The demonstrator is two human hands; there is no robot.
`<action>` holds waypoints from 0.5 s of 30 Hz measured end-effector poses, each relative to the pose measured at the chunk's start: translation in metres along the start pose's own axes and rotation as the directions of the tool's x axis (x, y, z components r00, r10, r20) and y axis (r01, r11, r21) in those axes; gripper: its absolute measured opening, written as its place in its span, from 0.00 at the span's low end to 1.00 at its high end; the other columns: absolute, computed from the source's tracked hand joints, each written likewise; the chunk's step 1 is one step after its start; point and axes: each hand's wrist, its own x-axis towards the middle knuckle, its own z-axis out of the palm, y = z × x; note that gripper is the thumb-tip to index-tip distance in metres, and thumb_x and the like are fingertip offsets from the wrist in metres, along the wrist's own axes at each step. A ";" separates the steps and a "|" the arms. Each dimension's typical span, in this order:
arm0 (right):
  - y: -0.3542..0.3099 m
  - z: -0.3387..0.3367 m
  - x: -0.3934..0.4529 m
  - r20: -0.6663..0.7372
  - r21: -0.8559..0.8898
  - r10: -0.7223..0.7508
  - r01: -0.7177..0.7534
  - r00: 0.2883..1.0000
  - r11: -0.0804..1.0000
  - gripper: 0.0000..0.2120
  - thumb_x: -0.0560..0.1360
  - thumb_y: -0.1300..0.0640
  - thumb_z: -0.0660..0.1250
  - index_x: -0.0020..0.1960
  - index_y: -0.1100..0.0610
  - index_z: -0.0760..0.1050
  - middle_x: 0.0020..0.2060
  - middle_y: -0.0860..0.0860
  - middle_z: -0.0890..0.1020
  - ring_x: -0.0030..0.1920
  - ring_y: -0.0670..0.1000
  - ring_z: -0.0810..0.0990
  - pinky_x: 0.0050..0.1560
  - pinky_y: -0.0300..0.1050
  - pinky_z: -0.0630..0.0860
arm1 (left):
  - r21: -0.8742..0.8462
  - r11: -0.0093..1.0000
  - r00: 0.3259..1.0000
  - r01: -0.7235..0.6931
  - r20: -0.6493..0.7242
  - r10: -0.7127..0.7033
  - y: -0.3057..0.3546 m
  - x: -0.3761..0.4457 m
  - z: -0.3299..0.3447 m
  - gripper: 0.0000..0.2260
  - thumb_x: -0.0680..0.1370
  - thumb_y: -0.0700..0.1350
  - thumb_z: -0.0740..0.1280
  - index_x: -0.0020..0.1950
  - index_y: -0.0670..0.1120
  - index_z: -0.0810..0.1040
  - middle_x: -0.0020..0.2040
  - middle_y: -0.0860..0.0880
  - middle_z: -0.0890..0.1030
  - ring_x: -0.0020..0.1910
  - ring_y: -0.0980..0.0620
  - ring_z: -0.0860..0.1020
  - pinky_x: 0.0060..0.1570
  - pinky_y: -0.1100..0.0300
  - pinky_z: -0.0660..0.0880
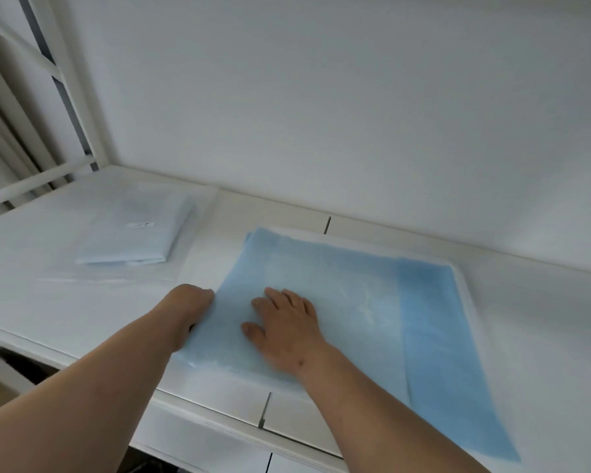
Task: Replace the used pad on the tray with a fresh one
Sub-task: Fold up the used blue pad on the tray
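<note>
pressing blue pad [338,285] flat w/ right hand [287,322]; left hand [190,302] grips pad edge; folded pad [133,230] label unreadable.

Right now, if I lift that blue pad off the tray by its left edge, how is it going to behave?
Probably floppy: the blue pad is a thin sheet lying flat, its right flap draped over the tray rim. Likely light. It may slide, so the right hand pressing it helps while the left hand grips the edge.

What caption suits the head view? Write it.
Right hand flat on the blue pad; left hand grips its edge.
</note>
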 end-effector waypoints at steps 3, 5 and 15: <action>0.000 -0.008 -0.001 -0.091 0.034 0.001 0.003 0.996 0.999 0.25 0.80 0.39 0.52 0.72 0.48 0.65 0.75 0.49 0.63 0.74 0.55 0.58 0.72 0.55 0.53 | -0.151 0.979 0.984 0.139 0.135 -0.119 0.010 -0.009 -0.002 0.09 0.78 0.40 0.63 0.41 0.36 0.78 0.38 0.36 0.81 0.36 0.40 0.78 0.39 0.51 0.76; 0.000 -0.013 -0.001 -0.087 0.065 0.015 -0.009 0.996 0.998 0.25 0.80 0.39 0.52 0.72 0.49 0.66 0.74 0.48 0.65 0.73 0.55 0.59 0.72 0.55 0.55 | -0.186 0.957 0.954 0.223 0.245 -0.174 0.013 -0.012 -0.005 0.10 0.76 0.40 0.63 0.43 0.35 0.80 0.38 0.36 0.83 0.35 0.39 0.80 0.39 0.50 0.78; 0.004 -0.016 -0.006 -0.085 0.116 0.014 -0.004 0.996 0.993 0.24 0.81 0.41 0.52 0.72 0.52 0.66 0.73 0.49 0.65 0.74 0.54 0.60 0.73 0.52 0.55 | -0.354 0.880 0.927 0.317 0.310 -0.209 0.005 -0.010 -0.005 0.07 0.69 0.35 0.60 0.36 0.34 0.77 0.30 0.39 0.80 0.23 0.42 0.79 0.28 0.53 0.80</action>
